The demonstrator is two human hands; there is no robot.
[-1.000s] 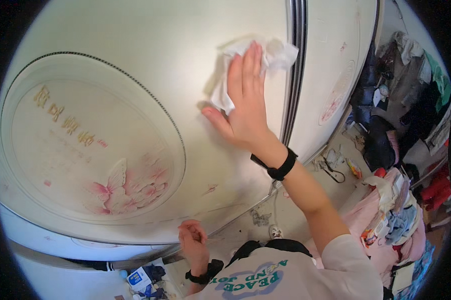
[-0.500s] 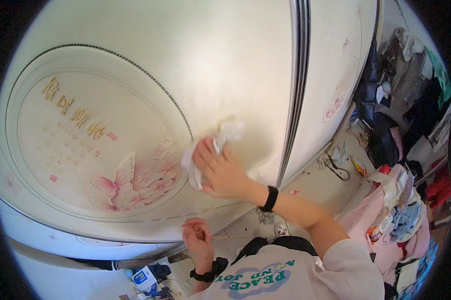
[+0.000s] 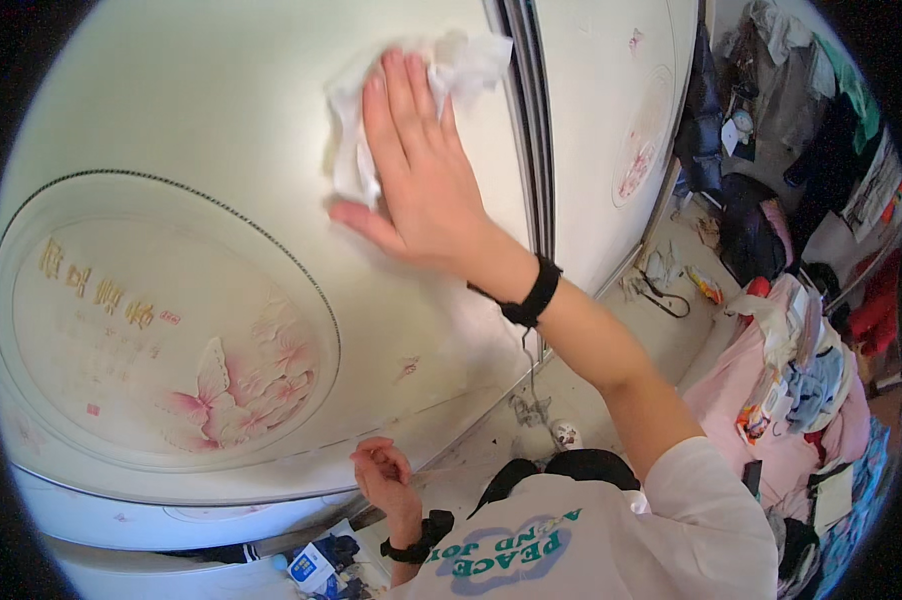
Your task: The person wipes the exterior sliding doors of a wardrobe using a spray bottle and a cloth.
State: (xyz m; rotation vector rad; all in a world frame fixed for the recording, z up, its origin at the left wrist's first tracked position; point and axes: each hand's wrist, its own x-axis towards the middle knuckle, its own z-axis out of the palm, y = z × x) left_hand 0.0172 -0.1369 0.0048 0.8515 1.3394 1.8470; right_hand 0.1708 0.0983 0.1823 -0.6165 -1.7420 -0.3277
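My right hand (image 3: 421,170) lies flat with fingers stretched and presses a crumpled white wipe (image 3: 351,150) against the cream, glossy wardrobe door (image 3: 221,110). The wipe sticks out past the fingertips and beside the thumb, close to the dark vertical door strip (image 3: 531,140). Low in front of the door, my left hand (image 3: 384,475) hangs with its fingers loosely curled and a gap between them; I see nothing in it. A raised oval panel (image 3: 121,400) with pink flowers, a butterfly and gold lettering decorates the door's left part.
On the right, a pink-covered heap of clothes (image 3: 731,390) stands near a dark bag (image 3: 756,235) and hanging garments. A strap (image 3: 666,300) and small litter lie on the floor. At the lower left is a blue-and-white package (image 3: 311,568) among other items.
My right hand has slid the wipe up the door, away from the oval panel and nearer the dark strip. The view has shifted slightly; my left hand stays about where it was.
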